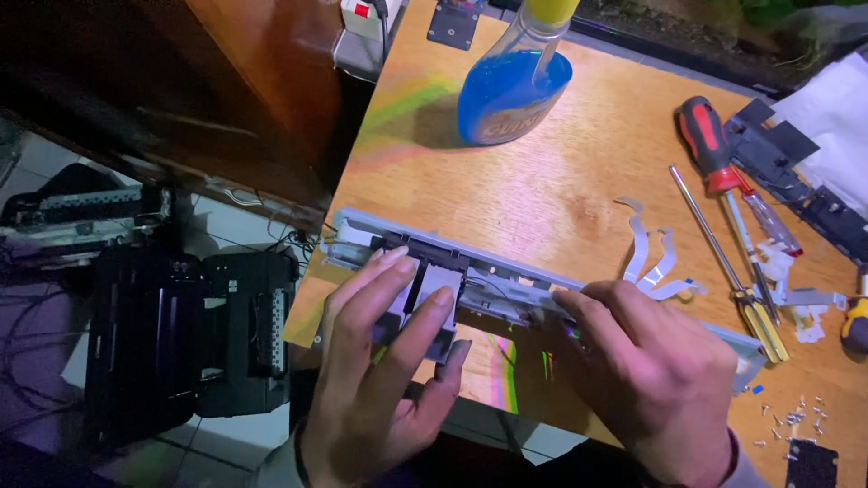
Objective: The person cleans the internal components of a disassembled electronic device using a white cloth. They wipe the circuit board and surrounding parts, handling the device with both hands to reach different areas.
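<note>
We see a long grey printer carriage assembly [506,271] lying along the near table [561,181] edge. Left hand [384,361] pinches its carriage block; right hand [651,361] clamps the rail. Farther right lie screwdrivers [723,181]; farther back stands a blue bottle [515,90].

— What sort of place is shown?

— A home repair corner, it seems: a wooden table [579,181] is strewn with screwdrivers [723,172], loose screws [796,420] and ribbon cables [655,258].

— Anything else?

— A dismantled black printer [181,334] is seen on the tiled floor [45,163], and a blue spray bottle [515,86] on the table.
</note>
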